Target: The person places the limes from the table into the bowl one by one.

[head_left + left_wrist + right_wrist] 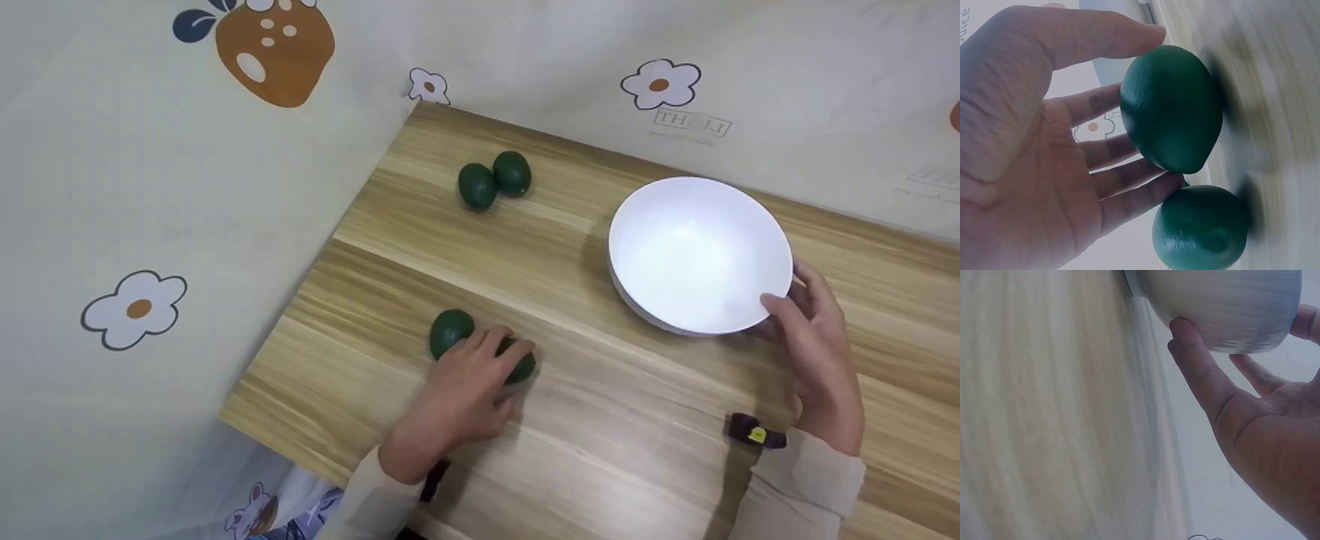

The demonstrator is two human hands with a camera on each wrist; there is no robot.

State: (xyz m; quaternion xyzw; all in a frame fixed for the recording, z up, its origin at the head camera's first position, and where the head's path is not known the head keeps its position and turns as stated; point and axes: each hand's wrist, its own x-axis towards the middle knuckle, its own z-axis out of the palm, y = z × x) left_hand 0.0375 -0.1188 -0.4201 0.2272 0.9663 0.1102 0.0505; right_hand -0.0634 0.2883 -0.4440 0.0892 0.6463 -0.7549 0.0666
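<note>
My left hand (pixel 465 382) reaches down over a dark green, lime-shaped fruit (pixel 1171 109). Thumb and fingers curve round opposite sides of it, as the left wrist view shows; the palm stays off it. Right beside it on the table lies a second green fruit (pixel 451 334), close to my fingers. A white round bowl (pixel 697 255) stands upright at the right with nothing in it. With my right hand (pixel 817 341) I grip its near right side, thumb over the rim and fingers against the outer wall (pixel 1224 309).
Two more green fruits (pixel 478 187) lie together toward the back left of the wooden table (pixel 577 420). The table's left edge runs beside a patterned cloth (pixel 150 195), which also hangs behind the back edge. A dark strap (pixel 757 432) shows by my right wrist.
</note>
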